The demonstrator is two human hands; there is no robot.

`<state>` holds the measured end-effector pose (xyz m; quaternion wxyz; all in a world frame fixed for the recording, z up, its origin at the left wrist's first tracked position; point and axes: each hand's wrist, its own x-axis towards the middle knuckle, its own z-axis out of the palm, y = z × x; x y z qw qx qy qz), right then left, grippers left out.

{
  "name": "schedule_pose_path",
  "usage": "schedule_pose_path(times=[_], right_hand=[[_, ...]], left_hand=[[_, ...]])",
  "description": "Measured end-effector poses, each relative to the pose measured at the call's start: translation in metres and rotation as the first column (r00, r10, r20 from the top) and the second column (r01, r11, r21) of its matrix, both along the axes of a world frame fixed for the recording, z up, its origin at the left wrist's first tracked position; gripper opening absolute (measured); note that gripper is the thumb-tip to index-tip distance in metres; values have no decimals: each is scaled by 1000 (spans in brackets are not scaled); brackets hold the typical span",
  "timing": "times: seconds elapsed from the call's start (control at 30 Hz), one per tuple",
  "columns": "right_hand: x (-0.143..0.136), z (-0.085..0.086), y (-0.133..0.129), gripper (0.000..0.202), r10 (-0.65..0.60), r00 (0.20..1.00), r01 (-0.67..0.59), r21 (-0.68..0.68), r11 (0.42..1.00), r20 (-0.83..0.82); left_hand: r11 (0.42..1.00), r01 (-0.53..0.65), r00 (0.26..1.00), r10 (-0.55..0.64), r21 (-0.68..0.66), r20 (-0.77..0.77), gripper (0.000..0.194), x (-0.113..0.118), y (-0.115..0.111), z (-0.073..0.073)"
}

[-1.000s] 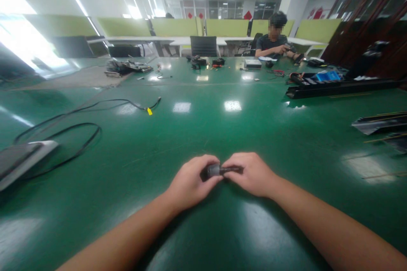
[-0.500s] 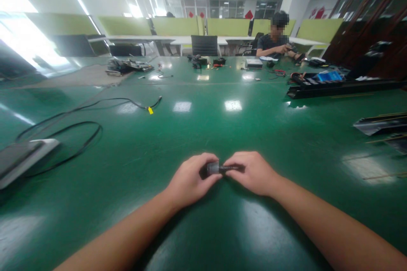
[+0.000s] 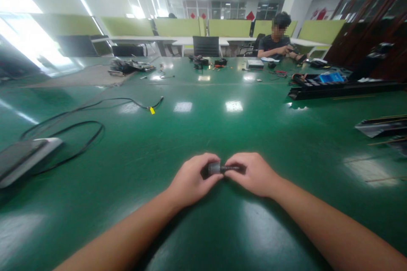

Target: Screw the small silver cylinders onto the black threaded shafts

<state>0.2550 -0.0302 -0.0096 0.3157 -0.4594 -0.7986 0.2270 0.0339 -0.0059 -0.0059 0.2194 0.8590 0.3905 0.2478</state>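
Note:
Both my hands meet low over the green table [image 3: 203,127], holding one small dark part [image 3: 219,168] between them. My left hand [image 3: 190,182] pinches its thicker grey end. My right hand [image 3: 254,173] grips the thin black end that sticks out to the right. Fingers hide most of the part, so its exact shape is unclear. Both forearms rest close to the table top.
A black cable [image 3: 79,127] with a yellow tag loops at the left beside a flat grey device [image 3: 22,159]. Long black rails [image 3: 343,89] and dark parts [image 3: 381,126] lie at the right. A person [image 3: 276,40] sits working at the far side, with tools scattered there.
My hands and the part stay in place. The view has shifted very slightly.

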Motion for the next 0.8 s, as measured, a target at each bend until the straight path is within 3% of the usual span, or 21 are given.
schedule_pose_path(times=[0.8], right_hand=[[3,0,1,9,-31,999,30,-38,999,-33]], left_hand=[[1000,-14,999,13,8,36,25,-1,1,-1]])
